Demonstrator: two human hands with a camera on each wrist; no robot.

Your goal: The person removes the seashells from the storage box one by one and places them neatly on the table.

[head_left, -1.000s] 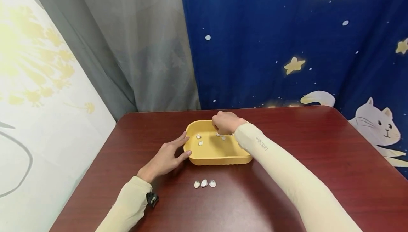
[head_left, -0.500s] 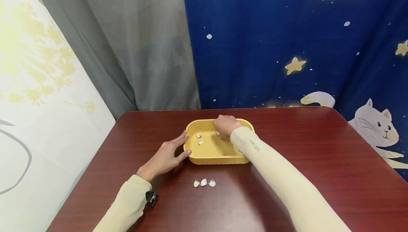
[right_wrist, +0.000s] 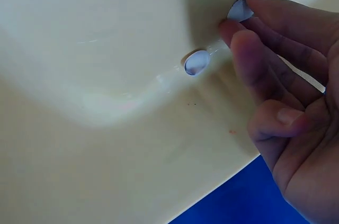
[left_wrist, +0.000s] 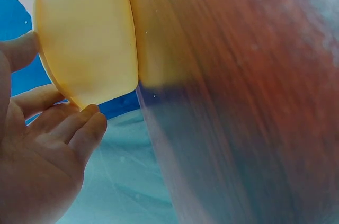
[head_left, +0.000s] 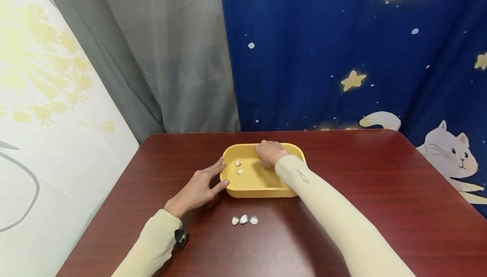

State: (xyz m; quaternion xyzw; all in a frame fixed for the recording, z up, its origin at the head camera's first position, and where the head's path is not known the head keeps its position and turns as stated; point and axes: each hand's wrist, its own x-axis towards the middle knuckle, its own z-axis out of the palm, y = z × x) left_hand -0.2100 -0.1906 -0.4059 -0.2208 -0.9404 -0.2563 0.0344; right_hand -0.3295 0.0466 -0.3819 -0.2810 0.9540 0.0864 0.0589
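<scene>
A shallow yellow tray (head_left: 251, 193) sits on the table, small shiny white oval pieces inside it. My left hand (head_left: 195, 188) is at its left end, thumb and fingers spread along the rim; in the left wrist view the fingertips (left_wrist: 94, 128) touch the tray's outer wall (left_wrist: 90, 38). My right hand (head_left: 271, 153) reaches down into the tray. Between its thumb and a finger it pinches one white oval piece (right_wrist: 240, 10), close over the tray floor. Another oval piece (right_wrist: 196, 63) lies beside that hand. Two more, a rear piece (head_left: 237, 163) and a front piece (head_left: 240, 171), lie toward the tray's left.
Three similar white pieces, with the middle one (head_left: 244, 219) between two others, lie in a row on the dark red table (head_left: 361, 171) in front of the tray. Behind the table hang a grey curtain (head_left: 179, 57) and a blue star-patterned curtain (head_left: 289, 57).
My right hand has shifted slightly lower and toward the near side inside the tray. My left hand stays at the tray's left end, and the row of three pieces is unchanged.
</scene>
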